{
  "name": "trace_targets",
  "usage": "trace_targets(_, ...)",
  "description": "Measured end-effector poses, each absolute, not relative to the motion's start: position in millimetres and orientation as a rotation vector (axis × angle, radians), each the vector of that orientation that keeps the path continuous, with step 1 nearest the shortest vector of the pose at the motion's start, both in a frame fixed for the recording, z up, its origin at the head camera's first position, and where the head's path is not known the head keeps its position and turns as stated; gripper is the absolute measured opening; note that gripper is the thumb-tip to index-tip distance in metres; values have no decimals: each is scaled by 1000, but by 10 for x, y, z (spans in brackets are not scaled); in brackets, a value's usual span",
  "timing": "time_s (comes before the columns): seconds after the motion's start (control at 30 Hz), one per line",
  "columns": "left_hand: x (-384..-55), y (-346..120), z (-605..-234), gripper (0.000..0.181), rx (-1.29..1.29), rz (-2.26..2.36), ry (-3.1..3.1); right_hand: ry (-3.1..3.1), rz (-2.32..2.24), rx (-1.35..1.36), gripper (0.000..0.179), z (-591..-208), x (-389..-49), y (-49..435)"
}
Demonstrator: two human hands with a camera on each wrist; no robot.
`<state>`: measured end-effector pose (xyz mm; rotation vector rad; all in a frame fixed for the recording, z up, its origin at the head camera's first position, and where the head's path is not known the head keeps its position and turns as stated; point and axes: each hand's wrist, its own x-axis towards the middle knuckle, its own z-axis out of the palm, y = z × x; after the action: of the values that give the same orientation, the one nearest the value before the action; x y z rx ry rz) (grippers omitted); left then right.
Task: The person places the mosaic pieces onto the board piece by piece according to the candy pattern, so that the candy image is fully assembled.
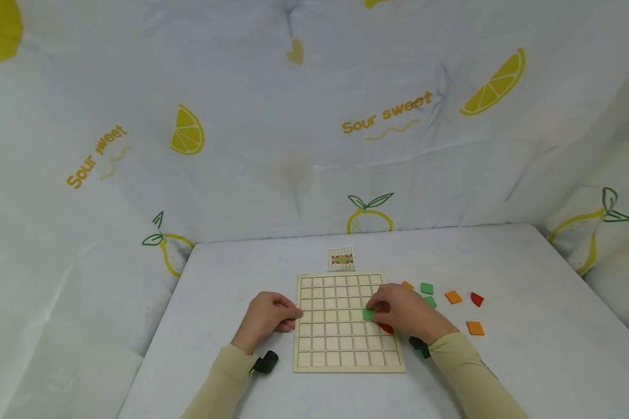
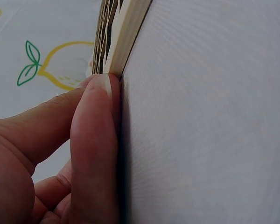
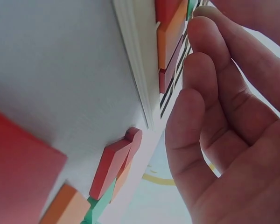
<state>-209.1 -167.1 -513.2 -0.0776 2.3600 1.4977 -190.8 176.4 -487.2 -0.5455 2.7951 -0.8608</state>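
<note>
Near the right edge of the wooden board (image 1: 332, 343), the right hand (image 1: 406, 311) seems to pinch a green tile (image 1: 368, 315), which juts leftward from its fingertips; the left hand (image 1: 264, 315) pinches the board's left edge.

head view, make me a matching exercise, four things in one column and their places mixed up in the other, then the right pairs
Column one
1. left hand
2. loose orange tiles
3. card
4. right hand

Column two
A. over the right side of the board, at a green tile
B. just beyond the board's far edge
C. at the board's left edge
D. on the table, right of the board

Right pairs: 1-C, 2-D, 3-B, 4-A
</note>
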Motion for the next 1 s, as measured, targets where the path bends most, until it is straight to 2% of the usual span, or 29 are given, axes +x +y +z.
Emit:
trace_targets(0.63,-2078,-1691,-5118,24,-83,1500,2354,2798,-893,-502,11,-4851,-1942,1813)
trace_targets(1.0,-2098,-1674,-5142,25,-59,1501,2349,2825,-957,-439,10,-4812,-1956,2096)
